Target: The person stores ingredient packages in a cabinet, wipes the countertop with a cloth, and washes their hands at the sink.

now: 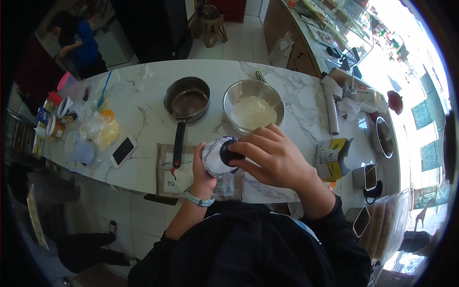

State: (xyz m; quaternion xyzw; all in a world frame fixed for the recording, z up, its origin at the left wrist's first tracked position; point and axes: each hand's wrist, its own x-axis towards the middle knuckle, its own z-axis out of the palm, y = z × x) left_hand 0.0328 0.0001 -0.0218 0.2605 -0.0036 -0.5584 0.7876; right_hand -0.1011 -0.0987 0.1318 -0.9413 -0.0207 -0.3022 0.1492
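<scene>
A white container (213, 161) with dark blue print and a rounded black cap (230, 152) is held over the front of the counter. My left hand (204, 176) is closed around the container's side, a pale wristwatch on that wrist. The fingers of my right hand (270, 155) are closed on the black cap; whether the cap is attached or lifted, I cannot tell. Just beyond my hands stands a steel mixing bowl (277, 99) with white powder (253, 112) in it. To its left is a dark saucepan (204, 107), its black handle (179, 143) pointing toward me.
Under my left hand lies a printed brown-and-white package (165, 182). A phone (124, 151) and bagged yellow stuff (106, 131) are to the left. An opened yellow-grey packet (331, 158) and a paper roll (332, 115) are to the right. A person in blue (86, 43) stands at the far left.
</scene>
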